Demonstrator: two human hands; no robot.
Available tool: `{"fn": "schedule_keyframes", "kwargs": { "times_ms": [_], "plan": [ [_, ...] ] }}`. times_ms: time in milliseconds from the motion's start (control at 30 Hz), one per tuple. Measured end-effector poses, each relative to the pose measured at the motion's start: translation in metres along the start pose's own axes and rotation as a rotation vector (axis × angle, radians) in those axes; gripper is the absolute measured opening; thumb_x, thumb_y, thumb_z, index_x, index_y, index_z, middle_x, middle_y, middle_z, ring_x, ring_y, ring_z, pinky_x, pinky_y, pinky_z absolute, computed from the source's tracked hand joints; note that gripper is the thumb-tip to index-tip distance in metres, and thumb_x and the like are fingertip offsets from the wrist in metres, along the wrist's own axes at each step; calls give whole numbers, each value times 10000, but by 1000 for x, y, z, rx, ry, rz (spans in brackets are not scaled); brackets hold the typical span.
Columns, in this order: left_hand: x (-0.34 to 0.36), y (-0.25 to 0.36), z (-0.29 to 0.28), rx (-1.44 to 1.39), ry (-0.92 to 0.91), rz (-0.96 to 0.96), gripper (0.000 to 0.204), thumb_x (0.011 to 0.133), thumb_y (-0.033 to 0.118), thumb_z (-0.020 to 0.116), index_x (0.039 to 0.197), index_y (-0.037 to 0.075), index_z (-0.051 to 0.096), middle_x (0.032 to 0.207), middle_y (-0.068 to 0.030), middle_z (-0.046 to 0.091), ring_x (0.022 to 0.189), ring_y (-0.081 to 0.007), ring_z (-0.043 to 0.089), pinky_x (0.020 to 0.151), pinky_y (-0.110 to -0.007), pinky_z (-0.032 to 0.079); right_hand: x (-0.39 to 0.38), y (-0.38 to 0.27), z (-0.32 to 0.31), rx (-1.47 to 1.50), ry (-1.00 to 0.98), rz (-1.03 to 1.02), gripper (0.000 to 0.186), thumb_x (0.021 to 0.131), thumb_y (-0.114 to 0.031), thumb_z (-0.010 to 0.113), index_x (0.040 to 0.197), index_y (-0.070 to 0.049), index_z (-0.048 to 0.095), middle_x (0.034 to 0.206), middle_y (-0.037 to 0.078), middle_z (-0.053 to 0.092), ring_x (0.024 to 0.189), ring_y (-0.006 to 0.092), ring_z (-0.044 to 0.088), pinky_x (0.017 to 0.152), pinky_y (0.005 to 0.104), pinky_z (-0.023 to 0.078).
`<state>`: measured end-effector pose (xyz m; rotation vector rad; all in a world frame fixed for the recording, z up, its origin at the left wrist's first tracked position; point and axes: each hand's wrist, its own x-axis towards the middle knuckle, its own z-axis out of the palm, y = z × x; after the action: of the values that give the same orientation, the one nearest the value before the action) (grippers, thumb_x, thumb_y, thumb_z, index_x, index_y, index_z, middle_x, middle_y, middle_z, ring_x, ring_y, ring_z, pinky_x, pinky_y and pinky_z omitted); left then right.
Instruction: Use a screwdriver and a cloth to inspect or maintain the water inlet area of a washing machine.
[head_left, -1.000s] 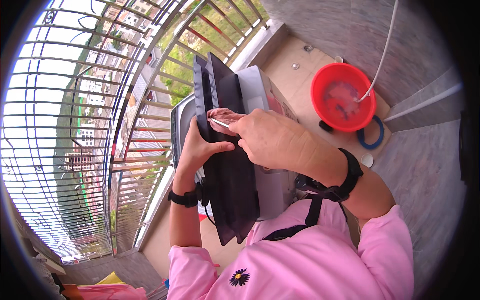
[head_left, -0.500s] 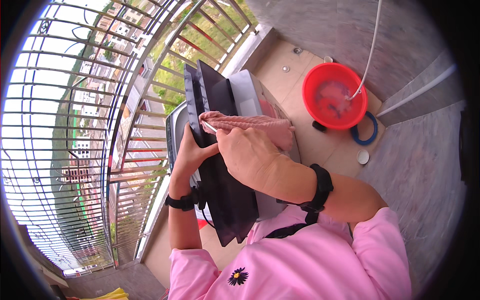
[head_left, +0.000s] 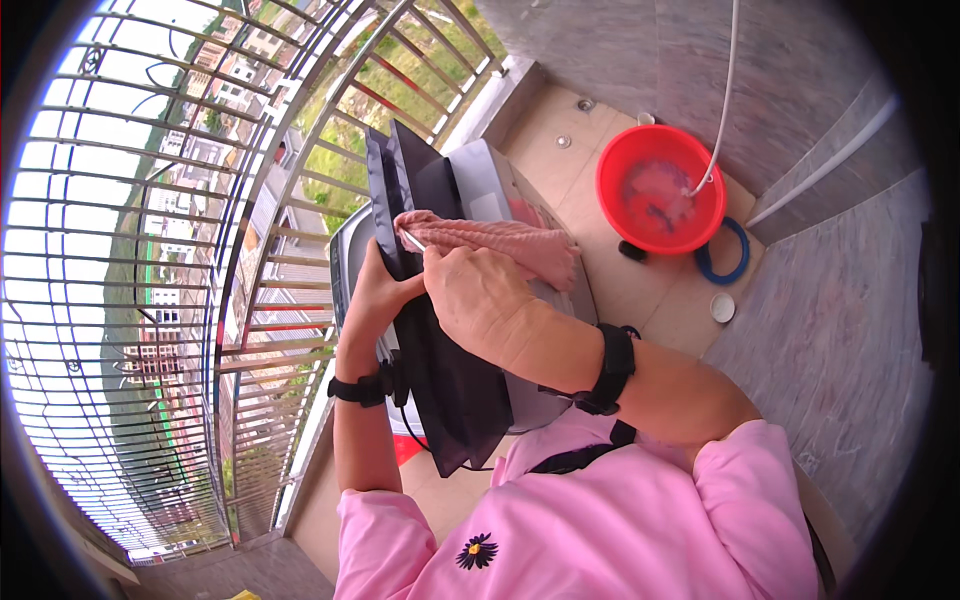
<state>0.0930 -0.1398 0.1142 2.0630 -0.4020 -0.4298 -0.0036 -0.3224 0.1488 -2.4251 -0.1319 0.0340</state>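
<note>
In front of me stands a long black double-layered panel [head_left: 450, 385], tilted, with a gap along its upper part. My left hand [head_left: 378, 285] grips its left side, thumb on the near face and fingers hidden behind. My right hand [head_left: 480, 290] is closed on a ribbed pink cloth [head_left: 515, 248], which lies across the panel and trails to the right. A thin white stick-like piece [head_left: 412, 241] shows at the right fingertips, beside the cloth's end; its kind is unclear. Both wrists wear black straps.
Behind the panel is a grey boxy appliance [head_left: 490, 180]. A red basin [head_left: 612, 190] with water and a white hose [head_left: 728, 100] stands on the tiled floor at right, near a blue ring [head_left: 742, 262] and a small white bowl [head_left: 722, 307]. Metal railings [head_left: 225, 330] run along the left.
The view has shifted slightly, so the basin sits a little further left. Both hands keep their holds; the right hand and cloth have moved slightly up and left in the picture.
</note>
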Motion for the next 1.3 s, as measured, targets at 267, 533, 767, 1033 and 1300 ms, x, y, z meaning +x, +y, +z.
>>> {"fn": "schedule_keyframes", "kwargs": {
  "times_ms": [267,533,767,1033,1300],
  "plan": [
    [-2,10,4,74,11,-7,769,716,233,914,1280,-50,475,1201,-140,629,1115,-178,600,975,-335,486,3,-17,9,-321,171,108,230,905,-120,587,1105,-13,622,900,189,739,820,306,754,674,398,610],
    [3,4,-12,72,3,-11,807,695,229,926,1292,-62,467,1178,-145,632,1085,-196,617,957,-341,500,33,-10,3,-28,146,79,295,890,-120,629,1150,18,614,869,193,732,819,298,751,705,371,605],
    [5,3,-21,93,4,-20,852,678,203,927,1342,-40,452,1184,-131,625,1094,-183,599,955,-335,493,6,-11,-2,115,29,32,455,889,-91,602,1325,35,563,869,243,705,817,387,723,745,451,589],
    [4,14,-17,68,-28,-9,883,699,244,931,1361,-47,425,1227,-151,619,1117,-210,618,954,-343,512,72,17,21,179,211,37,379,902,-120,618,1253,23,620,893,258,712,829,350,732,761,442,585],
    [7,30,-19,87,-43,-73,916,684,230,945,1371,-47,406,1249,-156,611,1142,-207,611,975,-345,507,88,23,-3,333,63,13,358,934,-156,588,1243,17,640,994,264,704,974,395,694,909,447,540]
  ]
}}
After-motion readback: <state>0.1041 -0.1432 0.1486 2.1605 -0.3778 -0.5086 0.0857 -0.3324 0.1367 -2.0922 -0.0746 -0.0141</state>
